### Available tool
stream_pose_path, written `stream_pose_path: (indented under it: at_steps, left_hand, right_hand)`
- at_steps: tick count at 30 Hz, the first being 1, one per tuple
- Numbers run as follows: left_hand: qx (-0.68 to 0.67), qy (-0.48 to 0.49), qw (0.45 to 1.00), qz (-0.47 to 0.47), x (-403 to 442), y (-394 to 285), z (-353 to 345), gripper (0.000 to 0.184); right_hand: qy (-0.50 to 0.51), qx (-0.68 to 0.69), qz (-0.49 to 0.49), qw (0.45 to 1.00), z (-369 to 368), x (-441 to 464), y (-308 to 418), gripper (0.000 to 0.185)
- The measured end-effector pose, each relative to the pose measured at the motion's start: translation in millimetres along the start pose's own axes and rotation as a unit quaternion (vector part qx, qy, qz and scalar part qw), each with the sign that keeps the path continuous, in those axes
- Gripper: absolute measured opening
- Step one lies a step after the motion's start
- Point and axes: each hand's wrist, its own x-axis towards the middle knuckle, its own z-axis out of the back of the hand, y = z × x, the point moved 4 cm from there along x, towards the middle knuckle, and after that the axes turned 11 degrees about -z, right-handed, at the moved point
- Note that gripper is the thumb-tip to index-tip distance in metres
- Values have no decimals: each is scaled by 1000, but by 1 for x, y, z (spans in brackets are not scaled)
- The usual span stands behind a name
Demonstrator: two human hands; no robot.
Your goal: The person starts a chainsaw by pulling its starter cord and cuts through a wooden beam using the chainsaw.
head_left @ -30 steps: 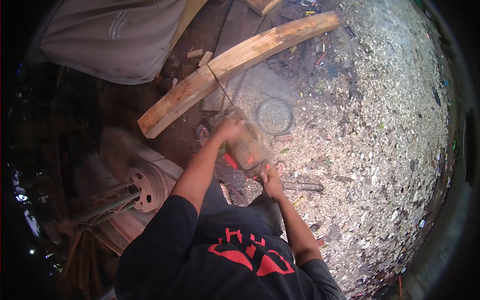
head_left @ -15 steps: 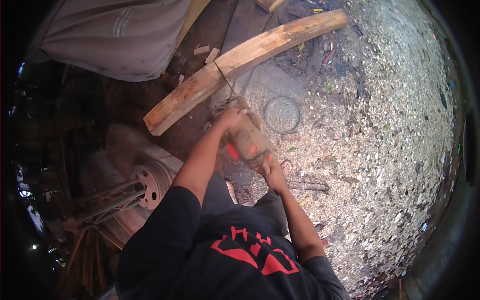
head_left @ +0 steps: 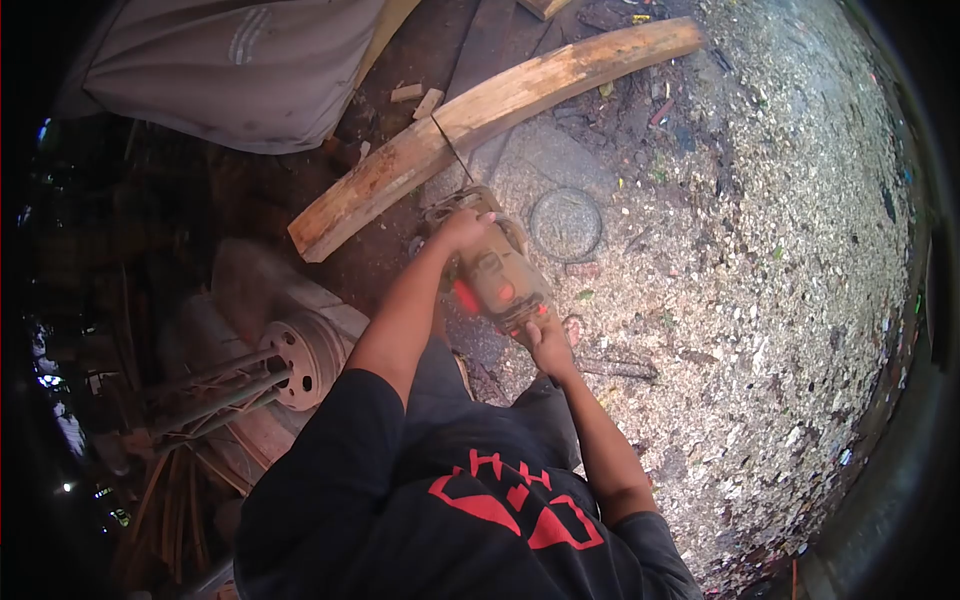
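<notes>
"Where's the saw [head_left: 500, 278]?"
"Mid-frame, its blade [head_left: 453, 152] across the beam [head_left: 520, 92] at upper centre."
"And the fingers?"
"Left hand's [head_left: 465, 230] wrapped round its front, right hand's [head_left: 548, 345] clamped on its rear."
"Handling?"
"Probably heavy, stiff, shaky, maybe slippery with dust. I'd grip it at both ends, well off the blade."

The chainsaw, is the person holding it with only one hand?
No, the left hand grips the chainsaw toward its front while the right hand grips its rear end.
</notes>
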Motion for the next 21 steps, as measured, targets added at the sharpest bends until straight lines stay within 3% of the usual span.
stream_pose_path:
  at_steps: [6,12,17,21]
  left_hand:
    - [12,-7,1000,-19,-12,-18,-4,62]
    - [23,55,998,2,-26,-30,-27,68]
    - [15,27,1000,0,-41,-43,-40,64]
    - [9,43,999,-3,-47,-52,-41,64]
  right_hand:
    - [-21,21,7,1000,3,-14,-8,30]
    - [-47,66,10,997,4,-36,-31,32]
    - [-53,64,-2,997,1,-47,-50,32]
    - [-21,38,-56,998,-4,-53,-68,50]
